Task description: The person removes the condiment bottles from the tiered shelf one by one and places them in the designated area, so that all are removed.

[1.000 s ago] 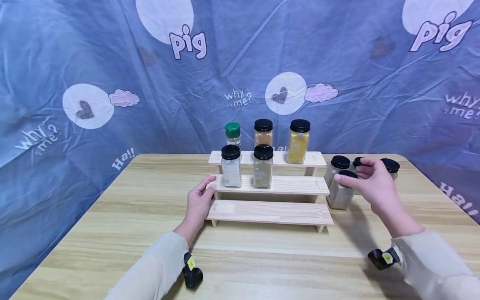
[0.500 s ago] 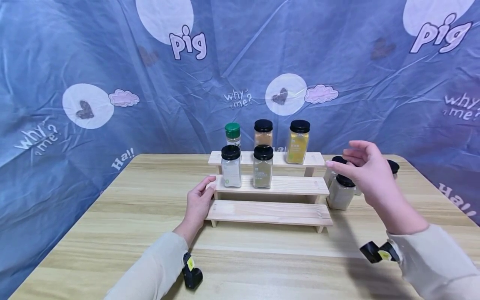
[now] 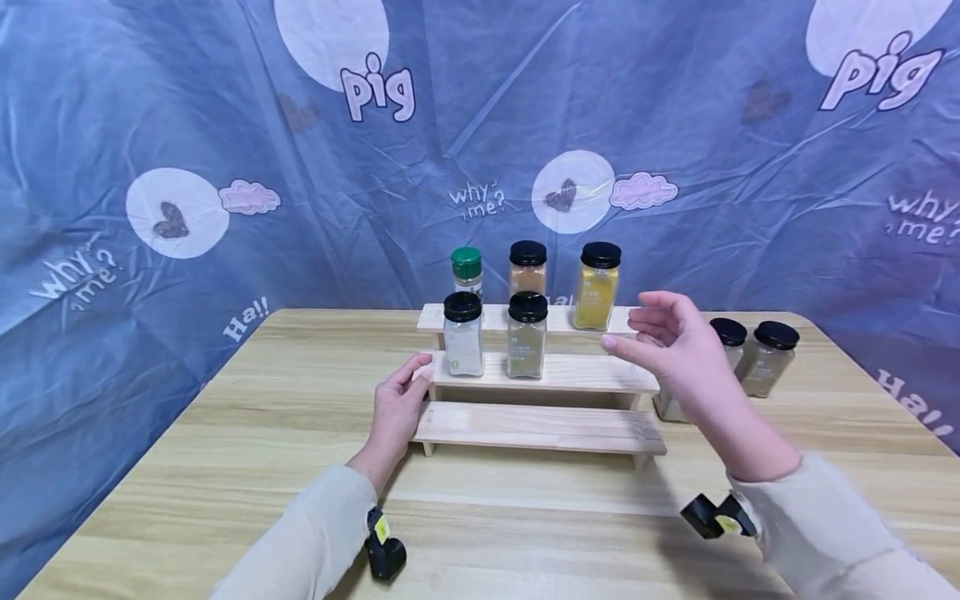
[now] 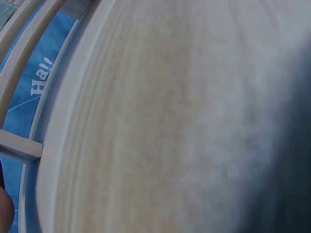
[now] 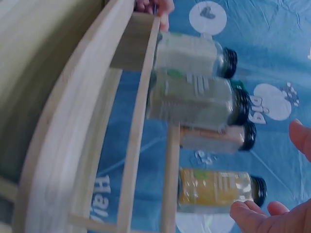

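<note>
Just beside fingers (image 3: 637, 321), yellow jar (image 3: 597, 286)

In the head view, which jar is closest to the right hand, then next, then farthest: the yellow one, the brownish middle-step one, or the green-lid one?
From the right hand:
1. Yellow jar, top step, right end.
2. Brownish jar, middle step, further left.
3. Green-lid jar, top step, left end.

Bottom step of rack (image 3: 536, 421) bare; mid step free right of jars (image 3: 527, 333); top step crowded
</note>
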Demonstrator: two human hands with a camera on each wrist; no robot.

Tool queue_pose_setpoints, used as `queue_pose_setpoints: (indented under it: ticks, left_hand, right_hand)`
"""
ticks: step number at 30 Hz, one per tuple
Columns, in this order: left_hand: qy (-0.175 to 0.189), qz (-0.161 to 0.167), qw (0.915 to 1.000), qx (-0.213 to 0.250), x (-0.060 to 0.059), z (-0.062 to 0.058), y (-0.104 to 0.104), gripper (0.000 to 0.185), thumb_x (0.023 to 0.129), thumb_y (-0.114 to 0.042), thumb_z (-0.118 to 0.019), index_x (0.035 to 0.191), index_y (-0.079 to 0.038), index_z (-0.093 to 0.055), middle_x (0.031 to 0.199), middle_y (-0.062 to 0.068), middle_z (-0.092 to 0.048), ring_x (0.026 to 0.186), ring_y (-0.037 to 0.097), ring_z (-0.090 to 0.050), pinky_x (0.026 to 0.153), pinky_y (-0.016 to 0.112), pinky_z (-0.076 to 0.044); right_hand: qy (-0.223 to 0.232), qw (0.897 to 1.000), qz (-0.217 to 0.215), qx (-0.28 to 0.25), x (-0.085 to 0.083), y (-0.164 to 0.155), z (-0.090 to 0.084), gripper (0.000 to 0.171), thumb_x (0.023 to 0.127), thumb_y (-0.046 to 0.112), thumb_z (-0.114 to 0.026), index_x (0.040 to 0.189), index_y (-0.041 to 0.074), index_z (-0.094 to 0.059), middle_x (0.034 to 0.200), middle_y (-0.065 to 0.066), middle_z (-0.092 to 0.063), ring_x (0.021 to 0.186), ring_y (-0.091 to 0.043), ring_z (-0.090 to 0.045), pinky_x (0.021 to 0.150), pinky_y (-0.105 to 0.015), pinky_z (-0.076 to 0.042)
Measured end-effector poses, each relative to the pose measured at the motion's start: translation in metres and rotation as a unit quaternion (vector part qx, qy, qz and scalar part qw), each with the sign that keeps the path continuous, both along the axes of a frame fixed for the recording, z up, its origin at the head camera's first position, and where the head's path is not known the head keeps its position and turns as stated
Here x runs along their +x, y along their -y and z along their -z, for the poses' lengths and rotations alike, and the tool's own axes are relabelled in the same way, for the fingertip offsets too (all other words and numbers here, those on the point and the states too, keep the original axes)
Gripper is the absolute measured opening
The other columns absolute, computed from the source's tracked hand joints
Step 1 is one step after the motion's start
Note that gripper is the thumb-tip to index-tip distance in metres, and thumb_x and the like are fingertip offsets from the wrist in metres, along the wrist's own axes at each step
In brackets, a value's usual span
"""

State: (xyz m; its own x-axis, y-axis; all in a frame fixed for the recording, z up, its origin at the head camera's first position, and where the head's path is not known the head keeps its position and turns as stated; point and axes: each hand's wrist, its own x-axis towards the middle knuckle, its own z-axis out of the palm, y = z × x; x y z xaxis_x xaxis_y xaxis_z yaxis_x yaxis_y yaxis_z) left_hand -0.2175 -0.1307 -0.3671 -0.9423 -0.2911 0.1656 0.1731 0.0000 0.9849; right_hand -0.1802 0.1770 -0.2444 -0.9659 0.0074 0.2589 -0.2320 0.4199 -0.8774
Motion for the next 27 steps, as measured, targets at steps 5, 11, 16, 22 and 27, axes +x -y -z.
queue_pose_setpoints:
  ticks: [5, 11, 16, 22, 27]
  left_hand:
    - [-0.002, 0.004, 1.0, -0.001, 0.0, 0.001, 0.001, 0.03, 0.086, -0.004, -0.057, 0.115, -0.002, -0.064, 0.125, 0.008, -0.058, 0.077, -0.002, -0.057, 0.069, 0.013, -0.048]
    - [0.0, 0.005, 1.0, -0.003, 0.0, 0.002, 0.001, 0.031, 0.087, -0.005, -0.057, 0.117, -0.002, -0.063, 0.127, 0.009, -0.057, 0.08, -0.002, -0.058, 0.072, 0.013, -0.048]
    - [-0.002, 0.004, 1.0, -0.002, -0.001, 0.001, -0.001, 0.031, 0.086, -0.005, -0.057, 0.116, -0.003, -0.063, 0.123, 0.011, -0.059, 0.079, -0.001, -0.058, 0.071, 0.014, -0.049]
    - [-0.019, -0.003, 0.9997, -0.014, 0.0, 0.002, -0.002, 0.029, 0.086, -0.003, -0.057, 0.114, 0.0, -0.063, 0.097, 0.01, -0.067, 0.072, 0.0, -0.057, 0.067, 0.014, -0.048]
    - [-0.027, -0.004, 0.9996, -0.011, 0.0, 0.003, -0.001, 0.029, 0.086, -0.002, -0.057, 0.114, 0.001, -0.063, 0.105, 0.012, -0.066, 0.074, -0.001, -0.057, 0.069, 0.014, -0.047]
  right_hand:
    - [0.025, 0.999, -0.024, -0.009, 0.0, 0.016, 0.002, 0.075, 0.079, 0.03, -0.073, 0.136, 0.003, -0.032, 0.126, -0.017, -0.047, 0.117, -0.027, -0.046, 0.098, -0.034, -0.04]
    - [0.027, 0.998, -0.031, -0.044, -0.002, 0.029, 0.006, 0.072, 0.078, 0.022, -0.075, 0.133, 0.0, -0.033, 0.125, -0.018, -0.047, 0.116, -0.025, -0.046, 0.103, -0.035, -0.036]
    - [0.022, 0.998, -0.028, -0.054, -0.006, 0.035, 0.01, 0.07, 0.077, 0.019, -0.075, 0.131, -0.001, -0.036, 0.123, -0.018, -0.048, 0.112, -0.026, -0.047, 0.097, -0.026, -0.039]
    - [0.026, 0.996, -0.038, -0.072, -0.01, 0.042, 0.018, 0.068, 0.076, 0.017, -0.075, 0.13, -0.002, -0.037, 0.124, -0.019, -0.047, 0.113, -0.027, -0.047, 0.1, -0.032, -0.037]
    - [0.033, 0.995, -0.052, -0.081, -0.015, 0.049, 0.025, 0.069, 0.076, 0.014, -0.075, 0.13, -0.004, -0.036, 0.126, -0.022, -0.045, 0.118, -0.03, -0.044, 0.106, -0.038, -0.033]
